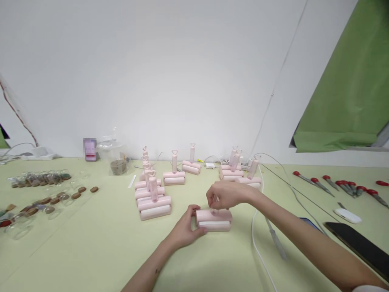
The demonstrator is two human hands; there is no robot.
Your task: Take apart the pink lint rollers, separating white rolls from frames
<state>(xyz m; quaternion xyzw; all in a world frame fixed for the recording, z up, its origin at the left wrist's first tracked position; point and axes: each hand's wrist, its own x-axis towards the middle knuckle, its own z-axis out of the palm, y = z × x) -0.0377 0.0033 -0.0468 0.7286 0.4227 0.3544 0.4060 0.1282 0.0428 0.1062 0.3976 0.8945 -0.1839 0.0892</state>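
Observation:
A pink lint roller, with a pale strip along its front, lies on the table before me. My left hand grips its left end, thumb at the front and fingers behind. Above its middle, my right hand is closed round the upright handle, most of which the fingers hide. Several similar pink rollers with heart-topped handles stand around: a row of rollers to the left, one roller and another roller farther back, and a group of rollers behind my right hand.
Glass domes and brown round bases lie on the left. A phone leans at the wall beside a plastic bag. A white cable, red-ended tools, a white case and a black phone are on the right.

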